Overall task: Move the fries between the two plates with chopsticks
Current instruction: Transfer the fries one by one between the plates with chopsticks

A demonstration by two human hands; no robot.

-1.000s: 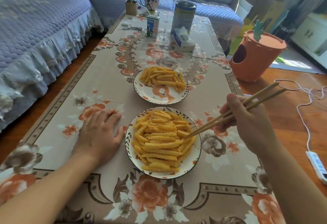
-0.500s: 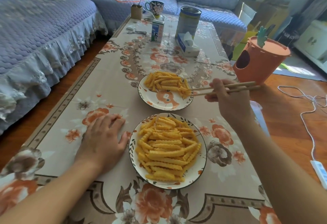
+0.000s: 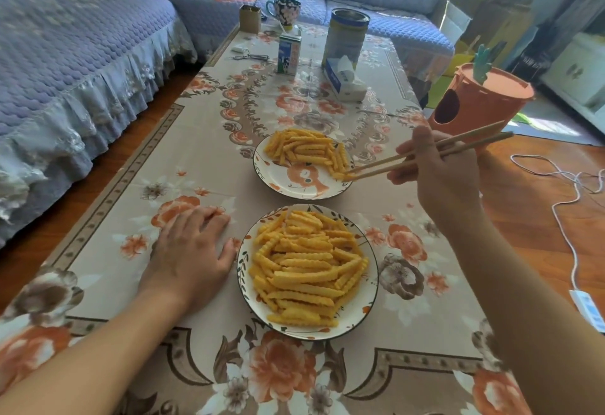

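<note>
While my left hand (image 3: 190, 251) lies flat on the flowered tablecloth (image 3: 203, 159), fingers straight and spread, holding nothing, its thumb sits just beside the left rim of the near plate (image 3: 371, 303). That plate carries a heaped pile of crinkle fries (image 3: 307, 267) and serves as my landmark. Directly beyond the near plate, a little apart from it, stands the far plate (image 3: 278, 182), with a smaller heap of fries (image 3: 306, 149) gathered on its back and right side. To the right of the near plate and above table level, my right hand (image 3: 438, 175) grips the chopsticks (image 3: 425, 154), fingers curled round their middle, the thumb across the top. The chopsticks slant down and left from the hand, and their tips meet the fries at the right edge of the far plate, well away from my fingers. I cannot tell whether a fry is actually pinched between the tips. Farther right of the near plate, on the wooden floor, an orange bin (image 3: 474, 107) stands.
</note>
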